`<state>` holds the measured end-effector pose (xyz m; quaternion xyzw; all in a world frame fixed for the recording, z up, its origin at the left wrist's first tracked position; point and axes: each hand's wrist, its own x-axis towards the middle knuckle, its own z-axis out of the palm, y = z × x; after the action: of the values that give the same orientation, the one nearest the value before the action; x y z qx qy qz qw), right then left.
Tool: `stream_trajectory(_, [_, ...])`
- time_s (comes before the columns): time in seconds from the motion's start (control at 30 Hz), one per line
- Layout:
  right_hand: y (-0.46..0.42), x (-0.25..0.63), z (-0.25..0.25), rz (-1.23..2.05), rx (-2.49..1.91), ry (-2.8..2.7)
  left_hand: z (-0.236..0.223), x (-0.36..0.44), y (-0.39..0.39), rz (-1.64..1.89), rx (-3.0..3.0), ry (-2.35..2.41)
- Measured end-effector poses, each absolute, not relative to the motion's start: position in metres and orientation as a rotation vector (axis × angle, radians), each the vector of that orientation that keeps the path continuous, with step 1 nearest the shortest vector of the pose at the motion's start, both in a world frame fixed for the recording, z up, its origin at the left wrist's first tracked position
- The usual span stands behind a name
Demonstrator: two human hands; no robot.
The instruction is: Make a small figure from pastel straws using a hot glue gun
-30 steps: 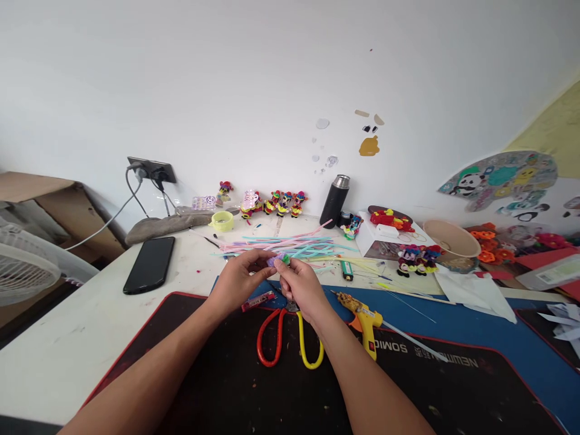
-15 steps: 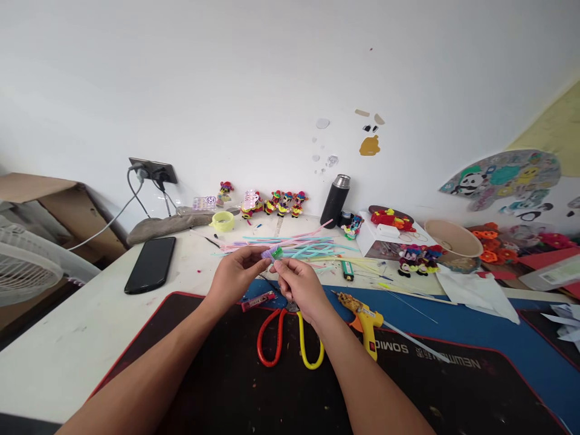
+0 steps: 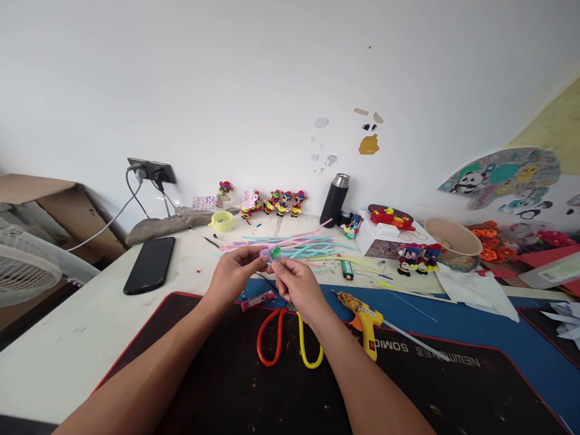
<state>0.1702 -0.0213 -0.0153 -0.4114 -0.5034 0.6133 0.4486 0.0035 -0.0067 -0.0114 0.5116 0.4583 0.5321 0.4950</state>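
Between my hands is a small purple and green fuzzy pipe-cleaner piece. My left hand pinches its left side between thumb and fingers. The fingertips of my right hand are closed at its lower right edge, partly hiding it. Below my hands lie scissors with one red and one yellow handle, their blades mostly hidden by my right hand. A small pink-red tube rests by my left wrist. To the right, a yellow hot glue gun lies on the mat.
Loose pastel pipe cleaners spread behind my hands. A black phone and a yellow tape roll are at left. A black flask stands near the wall, with pipe-cleaner figures beside it. A white box sits at right.
The purple and green piece has turned slightly and moved a little left in my fingers, showing more purple. Both hands keep nearly the same place; the other things stay put.
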Motion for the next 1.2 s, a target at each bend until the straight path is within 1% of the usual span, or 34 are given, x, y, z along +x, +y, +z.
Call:
stream_trajectory(0.3, [-0.021,0.171,-0.016,1.523,-1.001,-1.245,-0.022,0.002,-0.003,1.282,1.139,0.996])
stream_trajectory(0.6, [-0.021,0.171,-0.015,1.538,-0.999,-1.227,-0.015,0.007,-0.007,1.270,1.000,0.900])
stream_trajectory(1.0, [-0.021,0.171,-0.015,1.544,-0.996,-1.239,-0.011,0.007,-0.009,1.223,1.037,0.888])
stream_trajectory(1.2, [-0.022,0.172,-0.012,1.601,-1.012,-1.202,-0.009,0.007,-0.010,1.193,0.997,0.869])
